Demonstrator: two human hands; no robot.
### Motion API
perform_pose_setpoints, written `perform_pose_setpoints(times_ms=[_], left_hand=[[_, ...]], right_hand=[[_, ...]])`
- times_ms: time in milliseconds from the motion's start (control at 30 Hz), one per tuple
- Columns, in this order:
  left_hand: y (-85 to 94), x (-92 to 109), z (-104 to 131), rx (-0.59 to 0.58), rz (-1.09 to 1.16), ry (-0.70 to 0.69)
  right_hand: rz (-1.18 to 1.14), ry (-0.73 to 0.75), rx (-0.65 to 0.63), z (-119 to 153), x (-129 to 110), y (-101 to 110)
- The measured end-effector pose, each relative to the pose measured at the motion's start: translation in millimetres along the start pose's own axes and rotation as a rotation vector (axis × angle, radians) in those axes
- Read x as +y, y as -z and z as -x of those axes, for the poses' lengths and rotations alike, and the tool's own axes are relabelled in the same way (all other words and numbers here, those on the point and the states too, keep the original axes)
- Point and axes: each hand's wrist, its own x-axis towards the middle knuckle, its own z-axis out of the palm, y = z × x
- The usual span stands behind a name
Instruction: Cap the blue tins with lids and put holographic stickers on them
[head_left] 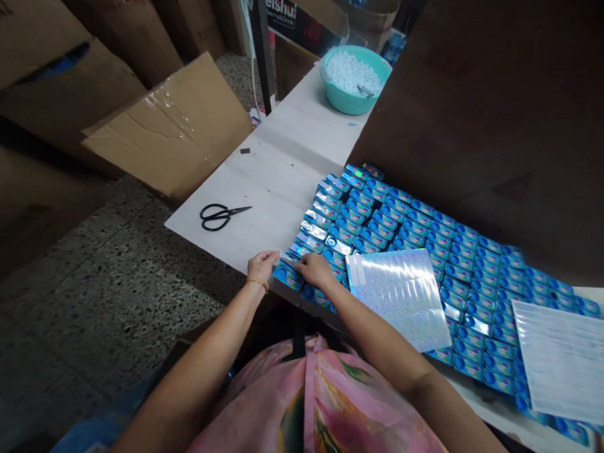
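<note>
My left hand [262, 267], with a gold bangle at the wrist, is closed at the table's front edge, its fingertips pinching a small pale strip. Just to its right, my right hand [314, 269] has its fingers together over the nearest blue boxes; what it holds is too small to tell. Between and below the hands lies a blue box [287, 276]. Many similar shiny blue boxes [375, 230] lie in rows to the right. A silvery sticker sheet [398, 299] rests on them beside my right forearm, and a whitish sheet [571, 361] lies farther right.
Black scissors [221, 216] lie on the white table [280, 181] to the left. A turquoise basin [351, 101] of small white pieces stands at the far end. An open cardboard box [172, 125] is beyond the left edge. A dark brown panel [502, 111] rises behind the rows.
</note>
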Motion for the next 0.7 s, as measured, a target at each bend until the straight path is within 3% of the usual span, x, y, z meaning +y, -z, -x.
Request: perform_pose_setpoints(times_ms=[233,467,600,667,700], left_hand=[[-4.4,1.3,-4.2,-0.077,0.008,0.133],[-1.8,3.2,-16.9,-0.164,-0.149,0.163],[1.0,17.7,-24.3,-0.103,-0.301,0.079],[-11.1,30.7,-15.1,-0.075,-0.368,-0.081],[-22.6,36.9,-5.9,-0.09,-0.434,-0.242]], right_hand=[[0.262,-0.057,0.033,2.6,-10.4,9.2],[0.487,0.345,0.052,34.2,3.8,1.1],[0.406,0.372,0.104,43.5,31.2,2.2],[0.291,0.328,0.223,50.5,59.7,14.8],[0.232,0.276,0.314,55.0,77.1,23.7]])
